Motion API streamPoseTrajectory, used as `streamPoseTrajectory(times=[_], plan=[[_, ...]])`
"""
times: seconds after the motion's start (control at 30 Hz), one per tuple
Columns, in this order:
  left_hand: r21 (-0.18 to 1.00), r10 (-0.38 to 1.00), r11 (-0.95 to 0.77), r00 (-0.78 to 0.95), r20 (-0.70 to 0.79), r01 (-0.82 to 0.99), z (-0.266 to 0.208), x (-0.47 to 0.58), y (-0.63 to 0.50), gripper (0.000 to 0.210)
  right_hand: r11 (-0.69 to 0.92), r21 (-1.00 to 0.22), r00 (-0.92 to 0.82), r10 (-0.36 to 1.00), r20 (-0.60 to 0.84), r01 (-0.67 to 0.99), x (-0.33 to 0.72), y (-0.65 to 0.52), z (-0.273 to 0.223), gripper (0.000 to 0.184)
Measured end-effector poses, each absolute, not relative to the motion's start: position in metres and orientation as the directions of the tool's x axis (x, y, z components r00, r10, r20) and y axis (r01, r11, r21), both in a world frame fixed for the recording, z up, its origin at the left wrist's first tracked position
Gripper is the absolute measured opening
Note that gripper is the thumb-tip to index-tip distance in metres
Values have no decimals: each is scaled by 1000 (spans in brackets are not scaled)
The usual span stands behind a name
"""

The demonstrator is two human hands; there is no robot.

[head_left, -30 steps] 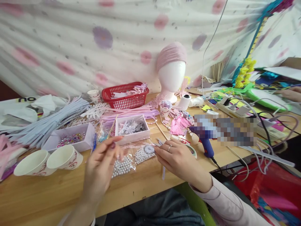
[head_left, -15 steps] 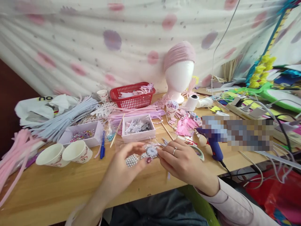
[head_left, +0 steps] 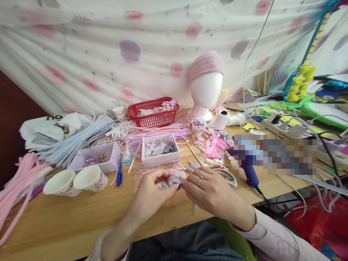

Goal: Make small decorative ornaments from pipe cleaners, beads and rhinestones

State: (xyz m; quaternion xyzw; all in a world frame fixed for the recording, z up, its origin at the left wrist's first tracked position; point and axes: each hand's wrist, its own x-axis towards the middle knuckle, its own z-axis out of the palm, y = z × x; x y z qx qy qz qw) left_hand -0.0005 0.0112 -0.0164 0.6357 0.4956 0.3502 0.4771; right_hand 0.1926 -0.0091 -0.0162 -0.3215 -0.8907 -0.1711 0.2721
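A small pale blue-grey fuzzy flower is pinched between the thumb and fingers of my left hand. My right hand, with a ring on one finger, is closed at the flower's right edge; its fingertips are partly hidden. Below that hand, the end of a thin pale strip shows. Pearl beads lie just behind the flower, and more are partly covered by my left fingers. Scissors rest beyond my right hand, near a roll of tape.
Two paper cups, a blue pen and a box of gems are at left. Behind my hands stand a white box, a red basket and a foam head. A blue glue gun lies right.
My left fingers have closed in around the flower, which now sits slightly lower and more covered. More of the pearls behind it show. My right hand stays at its edge.
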Motion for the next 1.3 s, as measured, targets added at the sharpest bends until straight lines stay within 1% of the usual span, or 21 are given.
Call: streamPoseTrajectory(times=[0.1, 0.27, 0.37, 0.43, 0.5, 0.6, 0.67, 0.73, 0.8, 0.83, 0.87, 0.9, 0.93, 0.97, 1.0, 1.03, 1.07, 1.13, 1.17, 1.23, 1.3], plan=[[938, 958, -68, 286, -34, 340, -15, -3, 11, 16, 755, 131, -679, 482, 554, 642, 194, -10, -16, 24], [934, 938, -44, 336, -83, 355, -14, -6, 13, 19, 783, 119, -717, 483, 502, 611, 196, -13, -16, 24], [922, 926, -102, 375, -50, 374, -15, -10, 14, 15, 813, 49, -733, 495, 467, 580, 197, -14, -17, 24], [905, 902, -207, 431, 29, 371, -14, -13, 15, 12, 830, -78, -737, 530, 420, 552, 198, -14, -17, 24], [879, 859, -319, 500, 110, 355, -13, -16, 15, 12, 816, -256, -727, 578, 369, 519, 199, -15, -18, 24], [858, 789, -415, 589, 172, 305, -12, -18, 16, 16, 710, -540, -691, 661, 292, 451, 202, -14, -18, 22], [856, 738, -457, 640, 213, 242, -12, -19, 17, 18, 555, -733, -668, 720, 187, 393, 203, -12, -19, 22], [843, 683, -507, 681, 264, 182, -12, -20, 19, 20, 320, -895, -663, 747, 37, 312, 203, -9, -21, 22], [823, 655, -542, 698, 289, 168, -12, -22, 20, 22, 117, -964, -661, 747, -73, 238, 203, -7, -23, 23], [819, 662, -543, 695, 281, 186, -11, -24, 20, 26, 89, -970, -651, 754, -83, 227, 202, -8, -24, 23], [819, 686, -529, 679, 261, 220, -9, -26, 20, 36, 129, -962, -631, 774, -54, 242, 201, -9, -25, 24], [825, 727, -499, 646, 233, 264, -8, -27, 19, 49, 224, -933, -607, 795, 7, 282, 200, -10, -26, 24], [837, 777, -453, 596, 202, 307, -7, -29, 19, 60, 348, -873, -584, 807, 93, 342, 199, -12, -26, 25], [858, 830, -388, 533, 166, 337, -6, -30, 18, 62, 476, -779, -567, 801, 193, 407, 199, -15, -27, 27], [887, 878, -302, 464, 116, 349, -6, -31, 17, 54, 585, -660, -559, 777, 290, 471, 198, -17, -27, 27], [920, 914, -204, 402, 56, 335, -7, -31, 16, 41, 667, -531, -561, 738, 375, 523, 197, -18, -27, 28], [949, 935, -101, 354, -12, 299, -8, -31, 15, 30, 721, -402, -571, 692, 441, 564, 197, -19, -28, 28], [976, 937, 91, 315, -151, 199, -11, -29, 13, 27, 774, -170, -601, 591, 538, 610, 196, -19, -28, 27], [975, 927, 161, 317, -202, 152, -13, -29, 12, 29, 781, -83, -615, 547, 568, 618, 196, -19, -28, 26], [969, 910, 233, 335, -245, 77, -17, -28, 10, 31, 779, 25, -630, 486, 606, 626, 197, -16, -29, 22], [973, 911, 224, 346, -227, 48, -20, -28, 9, 32, 773, 60, -632, 469, 617, 631, 198, -14, -29, 18]])
